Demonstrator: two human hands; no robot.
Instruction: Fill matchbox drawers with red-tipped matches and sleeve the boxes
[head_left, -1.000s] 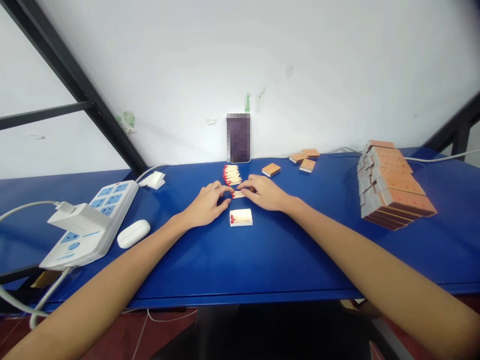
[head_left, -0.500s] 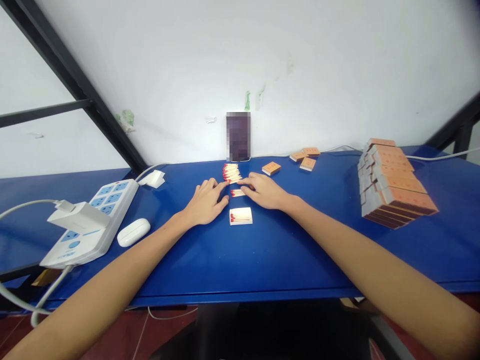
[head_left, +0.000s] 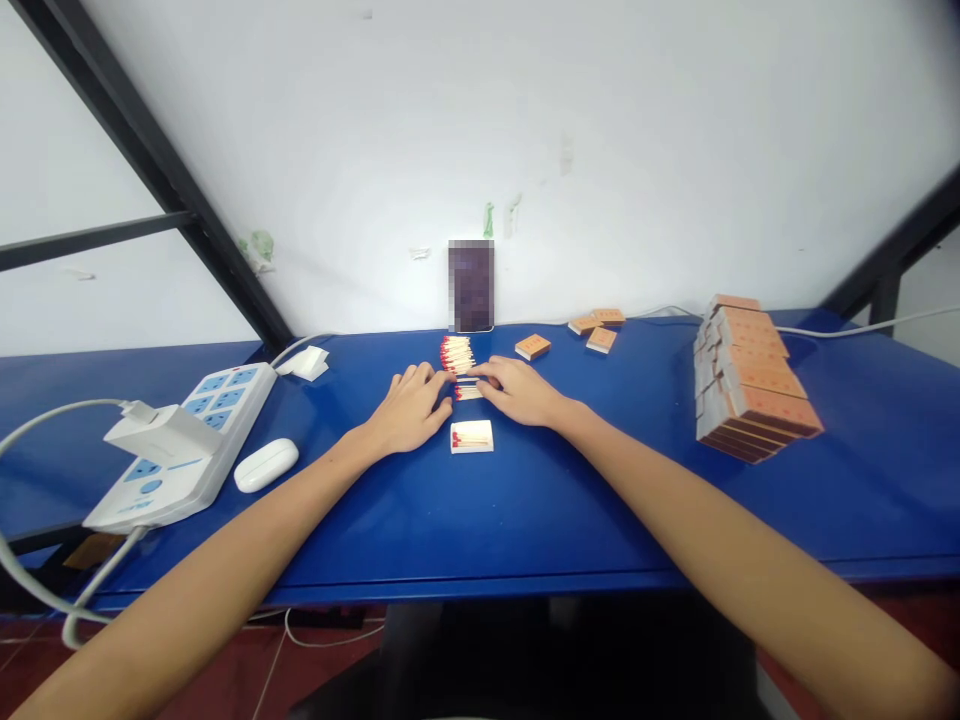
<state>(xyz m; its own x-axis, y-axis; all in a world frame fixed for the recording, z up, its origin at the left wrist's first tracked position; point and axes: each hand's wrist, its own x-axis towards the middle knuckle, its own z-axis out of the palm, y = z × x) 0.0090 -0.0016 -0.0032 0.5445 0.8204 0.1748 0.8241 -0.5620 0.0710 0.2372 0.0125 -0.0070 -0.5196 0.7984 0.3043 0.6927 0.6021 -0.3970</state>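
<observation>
Head camera: a small group of matches [head_left: 469, 393] lies on a blue desk [head_left: 585, 520] between a person's two hands, their long axis running left to right, red heads pointing left. The left hand [head_left: 411, 408] has bent fingers, its thumb held apart from the index finger; the right hand [head_left: 521, 390] has its index finger stretched toward the matches. Whether either pinches a stick cannot be told. A fanned pile of matches [head_left: 459, 356], heads also left, lies just beyond; a white tray [head_left: 486, 431] holding more is nearer the person. To the right, a stack of matchboxes [head_left: 761, 375] shows reddish markings (too small to read); blue lettering on the power strip [head_left: 196, 488] is equally unclear. Blue desktop stretches from the tray to the front edge, and from the right hand to the stack.
</observation>
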